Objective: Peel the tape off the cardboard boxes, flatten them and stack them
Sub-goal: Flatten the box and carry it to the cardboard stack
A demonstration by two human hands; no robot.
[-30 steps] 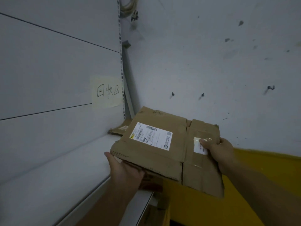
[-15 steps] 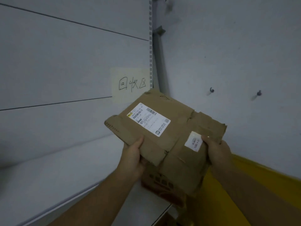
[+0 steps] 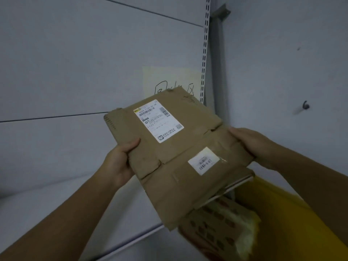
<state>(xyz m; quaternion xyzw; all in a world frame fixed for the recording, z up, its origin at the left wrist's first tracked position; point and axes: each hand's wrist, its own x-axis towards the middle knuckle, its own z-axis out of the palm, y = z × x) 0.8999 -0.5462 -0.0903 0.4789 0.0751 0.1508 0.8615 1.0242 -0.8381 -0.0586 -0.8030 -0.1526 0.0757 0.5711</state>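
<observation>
A grey panelled wall (image 3: 75, 72) is filling most of the view, with a pale shelf (image 3: 56, 213) running along its foot and a yellow surface (image 3: 282, 223) showing at the lower right, cut off by the frame edge. In front of these, a flattened cardboard box (image 3: 178, 166) is hanging tilted in the air between the two hands, over the shelf's front edge. Under its lower end a printed box (image 3: 216, 223) is peeking out, blurred and mostly hidden, and what is carrying it cannot be told. The left hand (image 3: 120, 162) is gripping the flattened box's left edge, its thumb lying on the top face and its fingers curling out of sight underneath. The right hand (image 3: 252, 146) is clasping the far right edge, its fingertips hidden behind the cardboard. The box's top corner is covering the lower part of a handwritten paper note (image 3: 169, 80) on the wall, so the writing is only partly showing. A white shipping label (image 3: 159, 120) is sitting on the upper half of the face, and a smaller white label (image 3: 203, 161) is lying nearer the right hand; the fine print on both is too blurred to read. A small dark hook (image 3: 306, 106) is sticking out of the wall at right.
</observation>
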